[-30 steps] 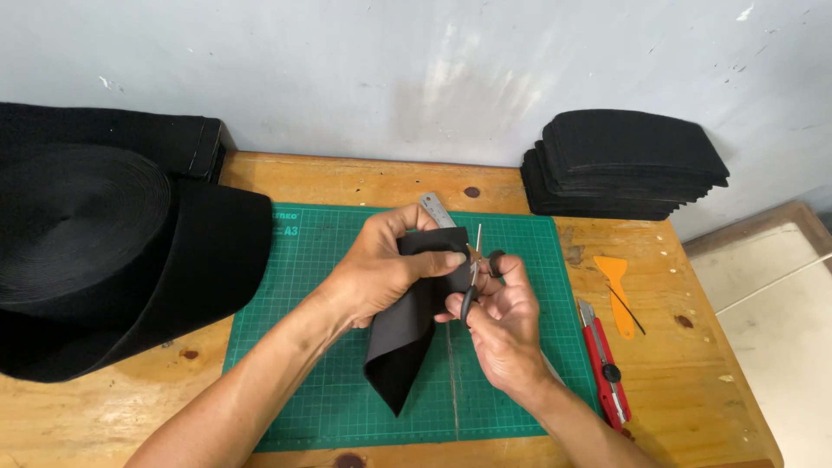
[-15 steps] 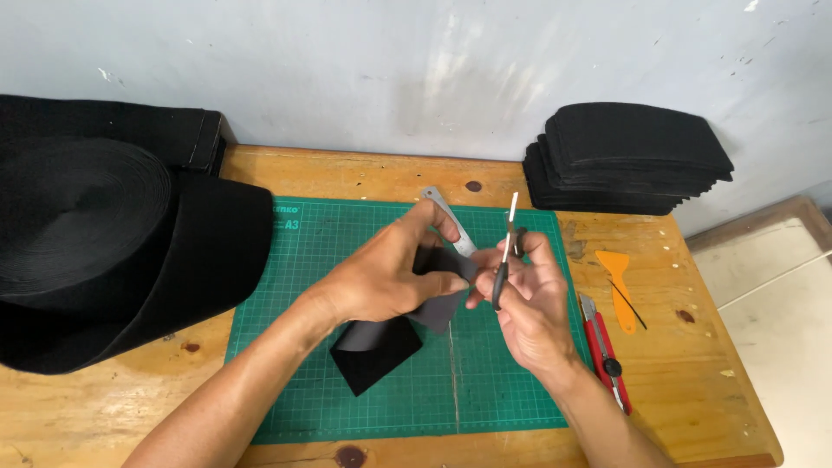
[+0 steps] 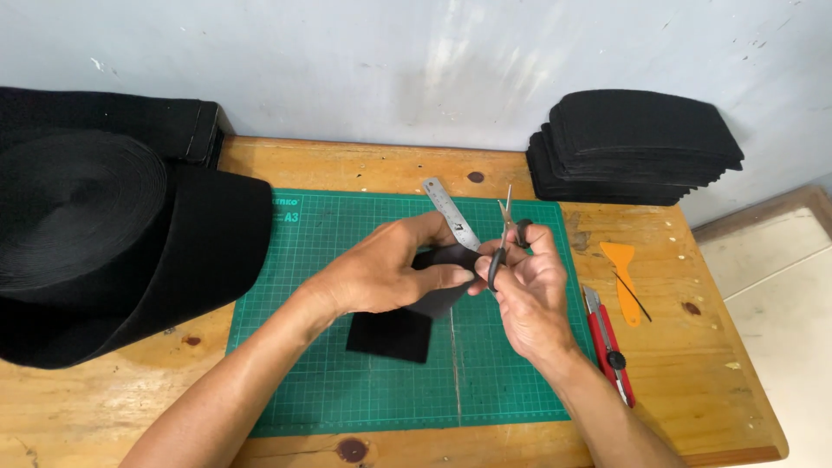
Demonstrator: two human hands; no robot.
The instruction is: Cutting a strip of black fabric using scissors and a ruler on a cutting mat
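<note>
Wooden bench [image 3: 390, 169] carries a green cutting mat [image 3: 347, 364]; above it, the black strip [image 3: 394, 334] now hangs shorter, left hand [image 3: 381, 273] fingers pinching it, right hand [image 3: 529, 290] gripping raised scissors [image 3: 503, 234].

Both forearms were bare, with no sleeves in view; the left hand [image 3: 381, 276] and right hand [image 3: 530, 295] were bare too.

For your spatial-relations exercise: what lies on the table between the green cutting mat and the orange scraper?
In the head view, a red utility knife lies on the bare wood between the green cutting mat and the orange scraper, lower down, just off the mat's right edge.
</note>
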